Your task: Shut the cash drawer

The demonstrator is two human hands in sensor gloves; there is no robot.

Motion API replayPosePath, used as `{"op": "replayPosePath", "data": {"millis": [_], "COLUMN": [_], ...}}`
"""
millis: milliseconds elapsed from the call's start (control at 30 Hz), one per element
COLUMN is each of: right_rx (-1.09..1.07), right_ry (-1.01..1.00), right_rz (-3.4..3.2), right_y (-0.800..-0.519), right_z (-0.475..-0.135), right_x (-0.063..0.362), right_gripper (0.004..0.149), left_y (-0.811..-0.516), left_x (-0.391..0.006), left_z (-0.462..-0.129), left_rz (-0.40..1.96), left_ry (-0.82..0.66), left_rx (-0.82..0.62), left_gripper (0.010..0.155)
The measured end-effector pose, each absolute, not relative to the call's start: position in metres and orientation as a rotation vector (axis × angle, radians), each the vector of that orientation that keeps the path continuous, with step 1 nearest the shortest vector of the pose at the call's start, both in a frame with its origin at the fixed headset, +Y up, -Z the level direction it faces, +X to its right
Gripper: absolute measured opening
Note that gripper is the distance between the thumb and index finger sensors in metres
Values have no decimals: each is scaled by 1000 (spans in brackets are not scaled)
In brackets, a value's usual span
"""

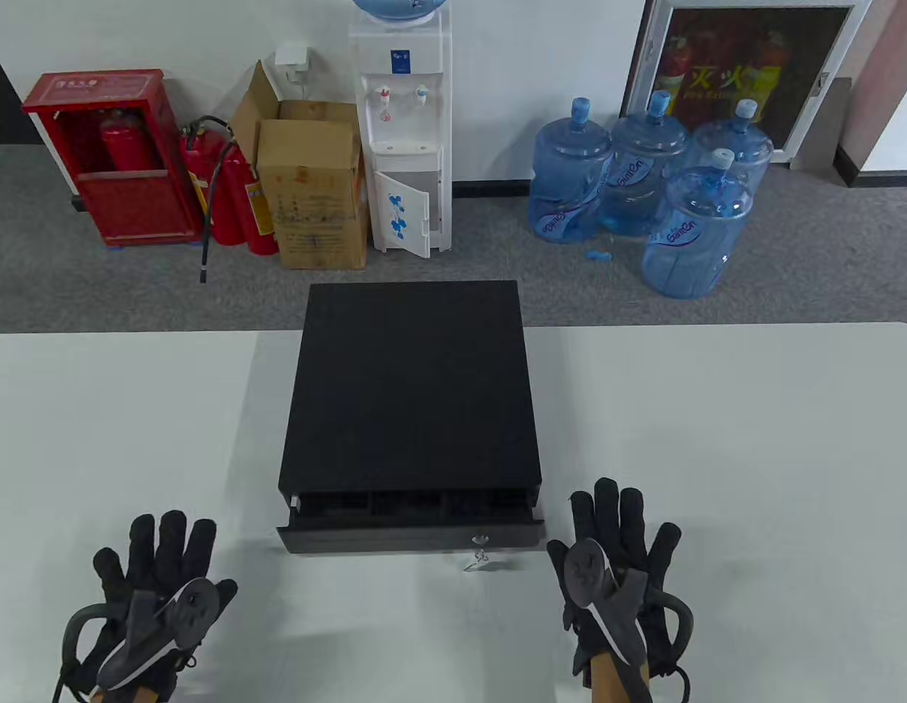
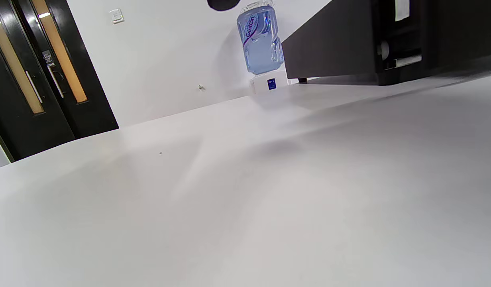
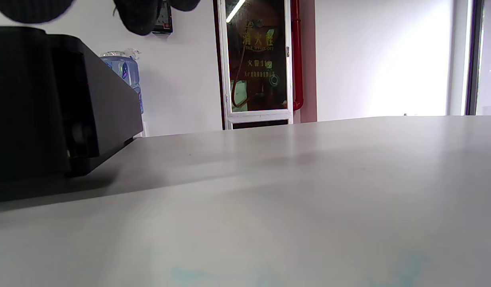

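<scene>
The black cash drawer (image 1: 413,523) sits mid-table, its tray pulled out a little toward the person, a key (image 1: 479,558) hanging from its front lock. The left hand (image 1: 160,586) lies flat, fingers spread, well left of it; the right hand (image 1: 615,564) rests spread just beside its right corner, neither holding anything

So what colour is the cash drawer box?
Black all over; the cash drawer shows best in the table view.
</scene>
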State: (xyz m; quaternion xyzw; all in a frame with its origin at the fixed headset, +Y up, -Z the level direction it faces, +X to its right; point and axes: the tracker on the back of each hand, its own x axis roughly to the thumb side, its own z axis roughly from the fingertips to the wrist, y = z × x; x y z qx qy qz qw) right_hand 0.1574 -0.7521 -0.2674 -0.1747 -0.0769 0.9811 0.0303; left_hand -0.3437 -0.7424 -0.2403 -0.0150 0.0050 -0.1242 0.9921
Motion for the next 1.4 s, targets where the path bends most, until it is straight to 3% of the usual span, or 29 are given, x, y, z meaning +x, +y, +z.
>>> {"op": "replayPosePath", "data": {"millis": [1400], "right_rx": [-475], "right_ry": [-383], "right_rz": [2984], "right_y": [-713], "right_z": [-251], "right_x": [133], "right_gripper": [75], "left_y": [-744], "left_x": [-341], "left_z": [-233], "left_rz": [-233], "left_ry": [3], "left_rx": [-39], "left_gripper": [83]}}
